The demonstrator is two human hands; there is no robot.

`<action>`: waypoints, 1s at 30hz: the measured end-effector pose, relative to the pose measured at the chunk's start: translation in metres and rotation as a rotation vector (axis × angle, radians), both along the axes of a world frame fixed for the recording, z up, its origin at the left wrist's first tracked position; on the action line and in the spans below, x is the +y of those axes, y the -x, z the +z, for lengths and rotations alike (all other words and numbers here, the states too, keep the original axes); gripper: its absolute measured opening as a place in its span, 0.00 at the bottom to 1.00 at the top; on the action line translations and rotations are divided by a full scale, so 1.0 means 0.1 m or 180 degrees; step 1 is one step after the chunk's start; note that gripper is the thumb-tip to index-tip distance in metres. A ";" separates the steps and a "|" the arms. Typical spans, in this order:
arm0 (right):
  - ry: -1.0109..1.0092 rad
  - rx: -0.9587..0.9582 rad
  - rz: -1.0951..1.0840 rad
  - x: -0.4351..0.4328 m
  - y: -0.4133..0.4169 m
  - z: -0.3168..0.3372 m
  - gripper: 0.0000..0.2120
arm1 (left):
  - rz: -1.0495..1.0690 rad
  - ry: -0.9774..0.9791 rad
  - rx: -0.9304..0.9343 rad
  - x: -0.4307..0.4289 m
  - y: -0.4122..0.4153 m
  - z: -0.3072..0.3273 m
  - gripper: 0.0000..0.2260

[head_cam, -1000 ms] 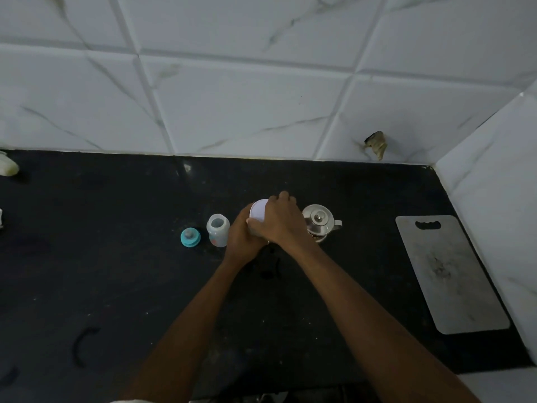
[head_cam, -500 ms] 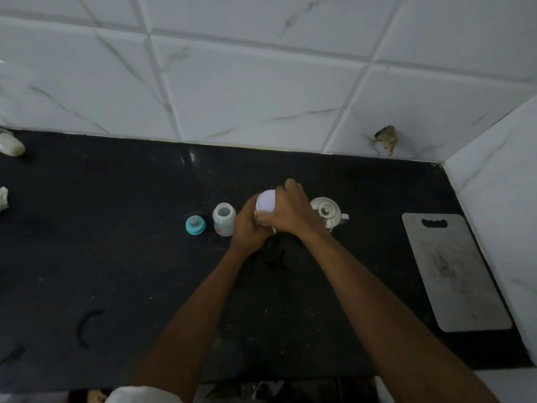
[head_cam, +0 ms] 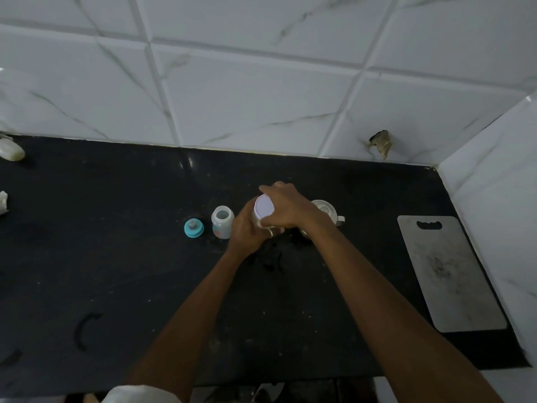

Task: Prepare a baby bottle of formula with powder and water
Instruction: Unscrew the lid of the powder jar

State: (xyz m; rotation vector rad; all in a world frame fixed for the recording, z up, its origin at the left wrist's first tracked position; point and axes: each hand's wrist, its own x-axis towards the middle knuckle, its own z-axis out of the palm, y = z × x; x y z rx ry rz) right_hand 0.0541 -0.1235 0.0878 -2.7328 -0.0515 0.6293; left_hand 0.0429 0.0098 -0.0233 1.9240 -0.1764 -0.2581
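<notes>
A small powder tin with a white lid [head_cam: 263, 207] is held over the black counter [head_cam: 116, 257]. My left hand [head_cam: 247, 231] grips its body from below and the left. My right hand [head_cam: 286, 209] curls over the lid's rim from the right. The tin's body is mostly hidden by both hands. An open baby bottle [head_cam: 222, 221] stands upright just left of my left hand. Its teal nipple cap [head_cam: 193, 227] lies on the counter further left.
A small metal kettle with a lid [head_cam: 327, 212] stands right behind my right hand. A grey cutting board [head_cam: 444, 271] lies at the right by the side wall. Pale objects [head_cam: 11, 151] sit at the far left edge. Tiled walls close the back and right.
The lid now tilts up towards me, showing more of its white top. Both hands keep their hold on the tin. The camera view has shifted slightly.
</notes>
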 end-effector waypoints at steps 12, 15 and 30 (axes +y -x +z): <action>0.0590 -0.0471 -0.0841 0.26 0.10 -0.09 0.32 | -0.0006 -0.0400 -0.0029 -0.03 -0.02 -0.03 0.31; 0.0533 -0.0354 -0.0754 0.21 0.09 -0.13 0.36 | -0.0004 -0.0175 -0.0053 -0.01 0.00 -0.02 0.35; 0.0624 -0.0307 -0.0310 0.07 -0.03 0.06 0.37 | -0.0094 -0.0313 0.0015 -0.03 -0.01 0.04 0.37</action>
